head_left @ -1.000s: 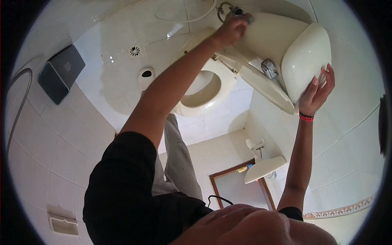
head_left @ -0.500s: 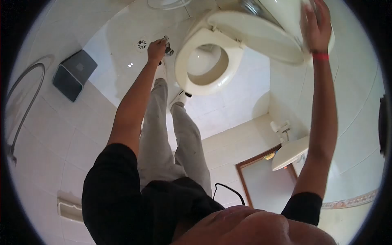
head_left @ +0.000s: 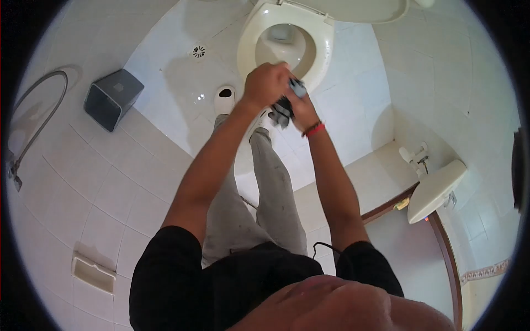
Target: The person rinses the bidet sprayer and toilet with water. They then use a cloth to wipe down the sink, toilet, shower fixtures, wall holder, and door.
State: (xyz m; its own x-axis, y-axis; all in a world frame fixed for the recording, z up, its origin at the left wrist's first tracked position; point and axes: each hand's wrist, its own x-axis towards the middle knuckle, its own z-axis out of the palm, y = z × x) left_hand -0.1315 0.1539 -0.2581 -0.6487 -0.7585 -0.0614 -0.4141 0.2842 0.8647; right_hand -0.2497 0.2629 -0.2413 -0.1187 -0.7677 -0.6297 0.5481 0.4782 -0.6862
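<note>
A crumpled grey and black cloth point(head_left: 281, 112) is bunched between my two hands, over the front of the toilet bowl. My left hand point(head_left: 268, 85) is closed at its upper end, the fingers blurred and partly hidden. My right hand point(head_left: 303, 112), with a red band at the wrist, is wrapped around the cloth, and a light grey end pokes out above the thumb. Just beyond my hands is the cream toilet point(head_left: 324, 52), its seat down and its lid point(head_left: 359, 10) raised.
A grey bin point(head_left: 126, 91) lies on its side at the left, near a floor drain point(head_left: 199, 52). On the left wall hang a shower hose point(head_left: 41, 135) and a soap dish point(head_left: 94, 274). A washbasin point(head_left: 439, 190) and a door point(head_left: 411, 237) stand at the right.
My right hand has come down from the toilet tank area to meet my left. My left hand has moved right with the cloth, and both hands now hold it.
</note>
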